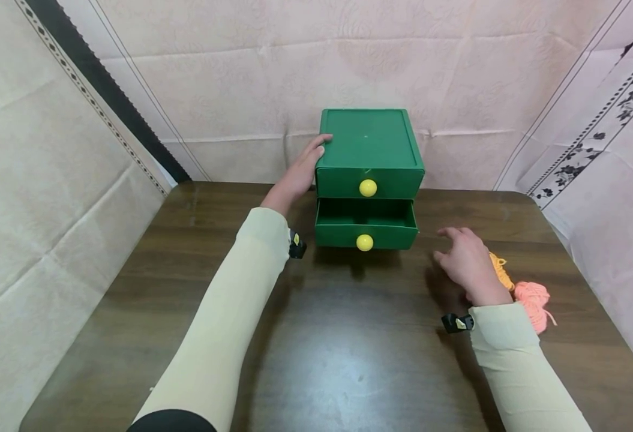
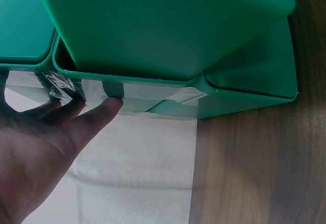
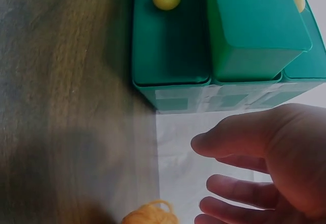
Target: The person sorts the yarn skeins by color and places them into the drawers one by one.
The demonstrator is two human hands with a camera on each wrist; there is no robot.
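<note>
Pale sleeves (image 1: pixel 219 324) are spanning the brown surface (image 1: pixel 348 336). With fingers extended, the left hand (image 1: pixel 297 178) is touching the side of a green cabinet (image 1: pixel 370 138) standing there, middle drawer (image 1: pixel 338 237) protruding; the right hand (image 1: pixel 470 261), loosely bent, holding nothing, is hovering near orange yarn (image 1: pixel 501 273) and pink yarn (image 1: pixel 532 300).

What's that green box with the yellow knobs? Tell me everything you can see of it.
It is a green drawer unit, smooth and plastic-looking, with a flat, rimmed top. Of its three stacked drawers, the middle drawer is pulled out; the top and bottom ones are shut. Each has a round yellow knob. Clear tape runs along the sides. It stands upright towards the back of the brown wooden table. The left hand touches its left side; the right hand is clear of it.
</note>
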